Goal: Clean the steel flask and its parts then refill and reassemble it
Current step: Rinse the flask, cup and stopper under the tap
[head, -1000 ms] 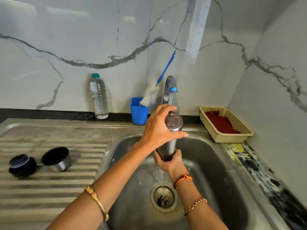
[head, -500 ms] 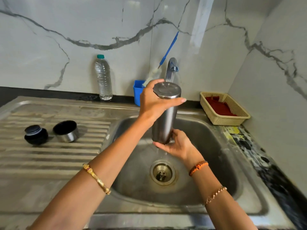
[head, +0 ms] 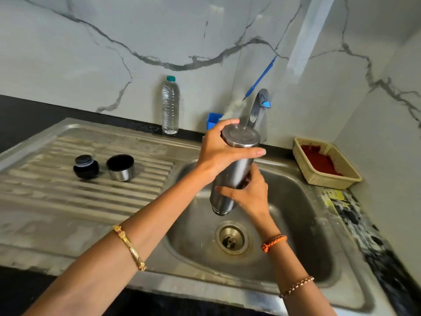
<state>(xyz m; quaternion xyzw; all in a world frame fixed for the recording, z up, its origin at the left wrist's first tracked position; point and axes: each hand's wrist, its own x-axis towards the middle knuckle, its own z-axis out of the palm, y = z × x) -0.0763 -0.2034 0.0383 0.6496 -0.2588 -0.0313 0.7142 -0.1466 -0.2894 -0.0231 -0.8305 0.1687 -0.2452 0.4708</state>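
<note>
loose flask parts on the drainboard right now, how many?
2. The black stopper sits furthest left on the ribbed drainboard; the steel cup lid stands just right of it, open side up. None look hidden.

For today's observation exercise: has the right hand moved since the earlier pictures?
Yes. The right hand has risen away from the drain, toward the far rim of the sink, and now grips the side of the flask.

Bare forearms, no sleeves — a gold bangle (head: pixel 129 247) on the left wrist; an orange braided thread (head: pixel 273 242) and beaded bracelet (head: pixel 296 286) on the right.
</note>
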